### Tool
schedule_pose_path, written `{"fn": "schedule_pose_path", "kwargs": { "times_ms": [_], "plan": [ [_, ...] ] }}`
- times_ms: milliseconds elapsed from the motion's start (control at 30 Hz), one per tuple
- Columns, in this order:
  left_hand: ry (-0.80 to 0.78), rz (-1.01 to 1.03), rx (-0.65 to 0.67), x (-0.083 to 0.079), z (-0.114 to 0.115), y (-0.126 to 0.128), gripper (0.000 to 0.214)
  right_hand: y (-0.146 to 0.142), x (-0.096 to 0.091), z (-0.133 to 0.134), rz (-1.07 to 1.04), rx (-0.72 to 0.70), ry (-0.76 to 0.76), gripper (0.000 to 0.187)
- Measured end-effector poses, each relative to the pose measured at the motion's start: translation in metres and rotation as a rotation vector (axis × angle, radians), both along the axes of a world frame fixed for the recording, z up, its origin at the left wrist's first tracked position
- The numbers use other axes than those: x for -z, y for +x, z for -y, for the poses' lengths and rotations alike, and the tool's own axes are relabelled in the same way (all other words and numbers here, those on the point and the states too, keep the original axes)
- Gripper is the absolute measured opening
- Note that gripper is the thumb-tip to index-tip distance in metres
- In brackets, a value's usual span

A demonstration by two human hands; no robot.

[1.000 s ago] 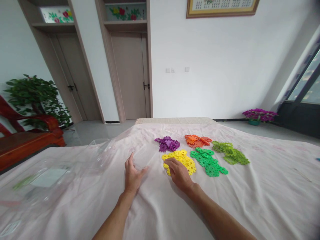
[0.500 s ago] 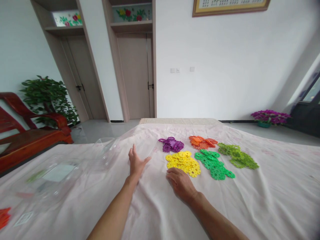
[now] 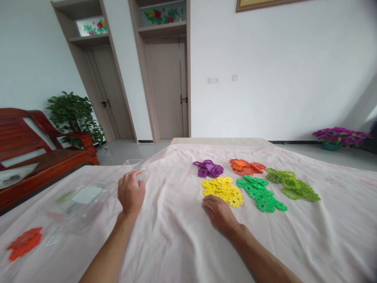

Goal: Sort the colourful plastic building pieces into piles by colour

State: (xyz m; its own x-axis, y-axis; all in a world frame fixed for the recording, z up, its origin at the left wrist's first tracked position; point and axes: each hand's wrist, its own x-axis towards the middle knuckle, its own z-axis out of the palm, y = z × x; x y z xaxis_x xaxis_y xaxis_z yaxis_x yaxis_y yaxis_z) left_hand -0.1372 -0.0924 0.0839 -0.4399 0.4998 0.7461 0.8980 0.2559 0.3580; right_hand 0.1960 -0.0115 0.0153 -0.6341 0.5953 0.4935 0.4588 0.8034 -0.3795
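My left hand point(image 3: 131, 192) is at the near side of a clear plastic container point(image 3: 132, 161), its fingers curled closed at the container's edge. The hand covers much of the container. My right hand point(image 3: 219, 214) rests on the cloth at the near left edge of a pile of yellow flower-shaped plastic discs point(image 3: 224, 190). Its fingers are bent down and together, and whatever lies under them is hidden. Beside the yellow pile are green discs point(image 3: 262, 194). Purple discs point(image 3: 208, 169) and orange discs point(image 3: 246, 167) lie behind, with olive-green discs point(image 3: 291, 184) to the right.
A transparent plastic box point(image 3: 97, 212) with a white label lies left on the wrinkled pale tablecloth point(image 3: 176, 243). Red-orange discs point(image 3: 26, 243) are at the near left. Past the table stand a wooden bench point(image 3: 59, 147), a leafy plant point(image 3: 73, 118) and purple flowers point(image 3: 338, 135).
My left hand has moved left from the bare cloth to the clear container, and its spread fingers have curled. My right hand stays by the yellow discs. The view has turned slightly left.
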Motion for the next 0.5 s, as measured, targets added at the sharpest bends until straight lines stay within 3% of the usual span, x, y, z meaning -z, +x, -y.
{"fn": "schedule_pose_path", "kwargs": {
  "times_ms": [100, 233, 500],
  "plan": [
    [-0.291, -0.069, -0.172, -0.013, 0.015, -0.028, 0.036, -0.001, -0.001, 0.0, 0.01, 0.004, -0.011, 0.029],
    [-0.607, -0.092, -0.219, -0.016, 0.019, -0.045, 0.04, -0.001, -0.002, 0.0, 0.005, 0.0, -0.013, 0.029],
    [-0.696, -0.161, -0.181, -0.008, 0.012, -0.066, 0.036, -0.001, 0.0, 0.0, -0.003, 0.0, -0.028, 0.028]
  ]
}}
